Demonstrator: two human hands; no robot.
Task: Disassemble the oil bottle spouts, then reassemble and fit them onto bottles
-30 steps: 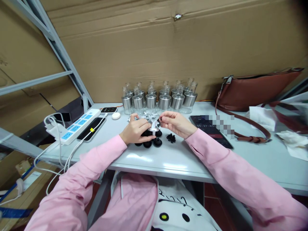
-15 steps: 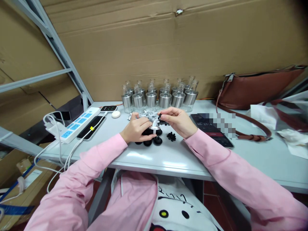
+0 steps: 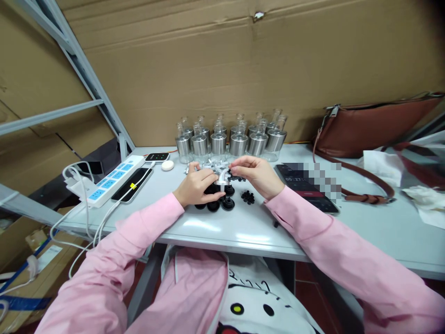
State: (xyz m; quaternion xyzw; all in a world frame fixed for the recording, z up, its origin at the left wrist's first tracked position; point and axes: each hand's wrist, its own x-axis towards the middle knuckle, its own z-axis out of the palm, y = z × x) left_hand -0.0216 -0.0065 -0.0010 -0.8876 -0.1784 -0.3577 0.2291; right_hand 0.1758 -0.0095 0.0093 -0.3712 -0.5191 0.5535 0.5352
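My left hand [image 3: 195, 187] is closed around a small silver and white pump part [image 3: 220, 179], held just above the table. My right hand [image 3: 257, 175] pinches a small black piece [image 3: 235, 176] against that part's right side. Black round caps [image 3: 220, 203] lie on the table under my left hand. A little heap of tiny black pieces [image 3: 247, 197] sits just below my right hand. Small white and silver parts [image 3: 212, 164] lie behind my hands.
Several silver-based glass bottles [image 3: 229, 139] stand in rows at the back. A power strip [image 3: 110, 180], a phone [image 3: 132, 184] and white cables lie at the left. Another phone [image 3: 306, 188] and a brown bag [image 3: 375, 127] are at the right, with crumpled tissue [image 3: 426, 197].
My right hand has shifted slightly left and brought the black piece up against the silver part. The left hand has stayed nearly still.
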